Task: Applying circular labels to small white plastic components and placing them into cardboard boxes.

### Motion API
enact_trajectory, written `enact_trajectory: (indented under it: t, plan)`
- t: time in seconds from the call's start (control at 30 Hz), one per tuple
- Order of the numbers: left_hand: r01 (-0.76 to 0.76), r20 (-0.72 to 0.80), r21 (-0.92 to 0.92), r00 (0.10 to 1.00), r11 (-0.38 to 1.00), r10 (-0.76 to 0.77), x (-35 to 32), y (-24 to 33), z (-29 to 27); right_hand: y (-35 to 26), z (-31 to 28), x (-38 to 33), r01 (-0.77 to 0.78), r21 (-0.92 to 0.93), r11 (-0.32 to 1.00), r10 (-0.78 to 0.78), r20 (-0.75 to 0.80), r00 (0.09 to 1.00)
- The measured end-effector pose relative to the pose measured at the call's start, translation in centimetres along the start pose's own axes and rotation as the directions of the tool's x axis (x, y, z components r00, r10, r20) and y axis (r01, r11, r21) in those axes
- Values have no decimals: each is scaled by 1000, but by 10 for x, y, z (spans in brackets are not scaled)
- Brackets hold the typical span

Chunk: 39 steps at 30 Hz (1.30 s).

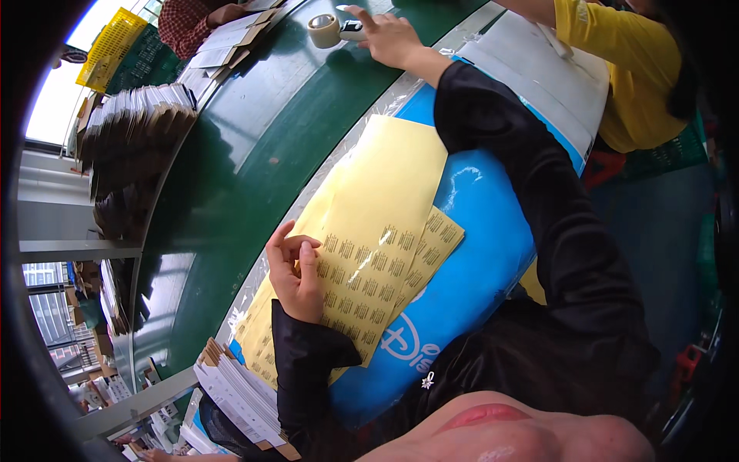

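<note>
My left hand [296,276] hovers over the left edge of a stack of yellow label sheets [389,177], with loosely curled fingers, the thumb near a fingertip and nothing visible between them. The lower part of the sheets bears rows of small dark print. They lie on a blue plastic-wrapped package [481,208]. My right hand [392,40] reaches far across the green table, fingers apart, beside a small black-and-white object [353,31] whose kind I cannot make out. A roll of tape [324,31] lies just left of it. Something small and white shows at a right fingertip.
The green table [254,162] curves away to the left. Stacked flat cartons [138,115] stand beyond it, and more [242,396] sit by my left forearm. White wrapped sheets [539,69] lie at upper right, near a person in yellow [627,69]. Another person's checked sleeve [183,27] is across the table.
</note>
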<state>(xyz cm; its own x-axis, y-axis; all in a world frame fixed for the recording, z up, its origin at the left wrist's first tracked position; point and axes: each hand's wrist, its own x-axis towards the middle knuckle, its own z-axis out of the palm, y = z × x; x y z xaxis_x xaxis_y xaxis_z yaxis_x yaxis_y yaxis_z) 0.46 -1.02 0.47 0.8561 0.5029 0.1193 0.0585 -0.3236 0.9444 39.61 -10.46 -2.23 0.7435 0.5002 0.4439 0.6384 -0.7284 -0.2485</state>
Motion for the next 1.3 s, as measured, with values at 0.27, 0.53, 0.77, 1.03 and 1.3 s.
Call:
enact_trajectory:
  t: [0.27,0.53,0.77,1.03,1.3]
  plan:
    - [-182,-214,-31,962,983,171,8,3,-11,-72,-108,-54,29,636,771,-233,240,942]
    - [-498,-371,222,752,838,545,11,96,-54,-185,-204,-119,-69,943,326,-502,234,833]
    - [-498,-439,173,733,850,519,-2,122,-65,-197,-219,-145,203,963,179,-505,-88,859]
    - [-570,-445,-284,791,771,420,2,110,-65,-185,-216,-152,449,853,265,-530,-261,807]
    - [-558,-399,-277,807,782,435,2,106,-52,-187,-217,-156,643,692,329,-586,-384,714]
